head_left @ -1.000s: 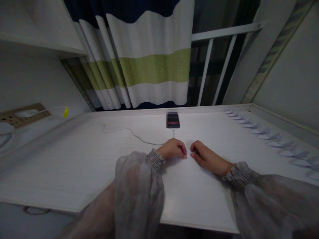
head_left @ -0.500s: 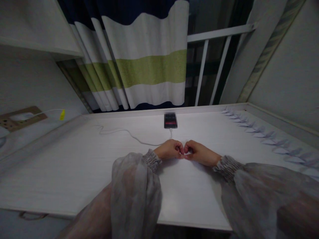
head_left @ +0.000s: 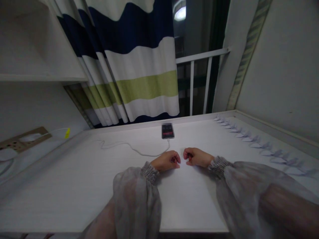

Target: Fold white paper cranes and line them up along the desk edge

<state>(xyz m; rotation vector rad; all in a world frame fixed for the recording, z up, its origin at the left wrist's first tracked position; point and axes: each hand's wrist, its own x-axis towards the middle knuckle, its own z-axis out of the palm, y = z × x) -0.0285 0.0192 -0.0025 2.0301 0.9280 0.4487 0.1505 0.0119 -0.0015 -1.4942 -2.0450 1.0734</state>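
Note:
My left hand (head_left: pixel 167 160) rests low over the white desk (head_left: pixel 119 196), its fingers curled and a gap showing between thumb and fingertips. Facing it, a short distance to the right, is my right hand (head_left: pixel 198 157), curled the same way with thumb and forefinger apart. A bright white patch (head_left: pixel 183 162) lies between the fingertips; whether it is paper or bare desk I cannot make out. Nothing shows clearly in either hand. Beyond the left hand, a white cable (head_left: pixel 129 145) runs to a small dark pixelated device (head_left: pixel 167 130).
Along the right side stands a row of several folded white paper pieces (head_left: pixel 256 142). A striped curtain (head_left: pixel 144 79) and white railing (head_left: pixel 199 57) are behind the desk. A socket strip (head_left: pixel 27 137) with plugs is on the left wall, below a shelf (head_left: pixel 45 78).
The hands, fingertips together before, have drawn slightly apart. The camera view has tilted up, so the desk and device appear lower.

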